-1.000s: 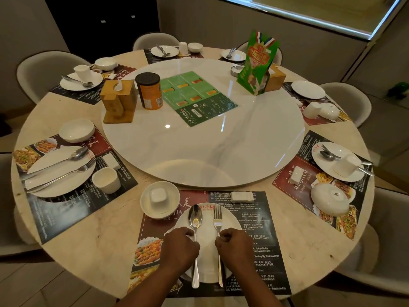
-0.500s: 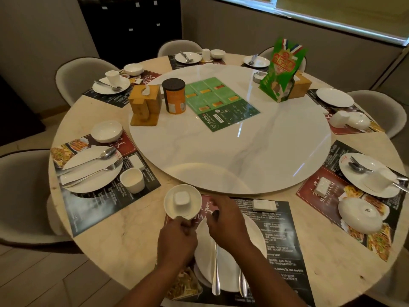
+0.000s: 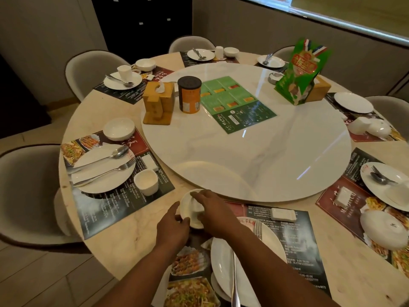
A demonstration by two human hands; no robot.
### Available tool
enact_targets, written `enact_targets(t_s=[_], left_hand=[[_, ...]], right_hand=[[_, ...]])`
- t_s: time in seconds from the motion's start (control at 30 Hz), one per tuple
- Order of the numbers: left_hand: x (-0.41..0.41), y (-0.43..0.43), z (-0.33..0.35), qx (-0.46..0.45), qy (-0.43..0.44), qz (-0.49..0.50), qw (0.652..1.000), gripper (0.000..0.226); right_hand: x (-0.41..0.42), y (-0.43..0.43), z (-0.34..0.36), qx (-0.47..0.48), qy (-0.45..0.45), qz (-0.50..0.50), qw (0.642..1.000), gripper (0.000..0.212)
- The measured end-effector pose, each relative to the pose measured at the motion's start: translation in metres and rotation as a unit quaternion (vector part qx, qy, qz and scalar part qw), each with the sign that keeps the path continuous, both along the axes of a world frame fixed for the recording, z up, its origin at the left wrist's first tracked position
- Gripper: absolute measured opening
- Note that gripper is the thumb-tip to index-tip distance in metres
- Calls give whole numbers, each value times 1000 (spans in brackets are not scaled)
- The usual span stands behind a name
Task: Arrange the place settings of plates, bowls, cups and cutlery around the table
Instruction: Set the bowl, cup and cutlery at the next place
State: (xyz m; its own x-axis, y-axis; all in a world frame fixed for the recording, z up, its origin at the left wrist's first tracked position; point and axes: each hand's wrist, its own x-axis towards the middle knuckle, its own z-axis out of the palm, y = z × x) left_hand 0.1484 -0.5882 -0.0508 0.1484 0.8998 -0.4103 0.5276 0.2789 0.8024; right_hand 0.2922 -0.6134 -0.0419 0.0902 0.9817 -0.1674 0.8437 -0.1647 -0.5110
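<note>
Big round table (image 3: 132,229), white turntable (image 3: 254,156) filling its middle, and at the near edge a dark placemat (image 3: 305,240) carrying a white plate (image 3: 223,262). Both hands are up at the placemat's far-left corner, just beside the turntable's rim: the left hand (image 3: 173,227) has its grip clenched on the near rim of the small bowl (image 3: 186,207). The right hand (image 3: 214,213) lies across the little white cup (image 3: 195,210) sitting inside that bowl, and whether that grip has closed on the cup, I cannot tell.
</note>
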Motion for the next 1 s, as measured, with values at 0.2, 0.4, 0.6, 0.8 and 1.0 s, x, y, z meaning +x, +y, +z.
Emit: enact_targets(t_s=[0.2, 0.4, 0.6, 0.8, 1.0], left_hand=[[0, -1, -1, 9, -17, 7, 1000, 55], [3, -1, -4, 5, -12, 21, 1000, 62], [6, -8, -8, -5, -5, 29, 1000, 65], [5, -9, -8, 6, -2, 32, 999, 64], [19, -19, 14, 91, 74, 53, 992, 62]], right_hand=[[5, -5, 1, 38, 61, -37, 997, 68], [33, -29, 23, 129, 292, -233, 919, 62], [64, -57, 32, 212, 602, -401, 658, 73], [81, -92, 40, 220, 763, -355, 494, 37], [115, -140, 47, 236, 772, -339, 484, 32]])
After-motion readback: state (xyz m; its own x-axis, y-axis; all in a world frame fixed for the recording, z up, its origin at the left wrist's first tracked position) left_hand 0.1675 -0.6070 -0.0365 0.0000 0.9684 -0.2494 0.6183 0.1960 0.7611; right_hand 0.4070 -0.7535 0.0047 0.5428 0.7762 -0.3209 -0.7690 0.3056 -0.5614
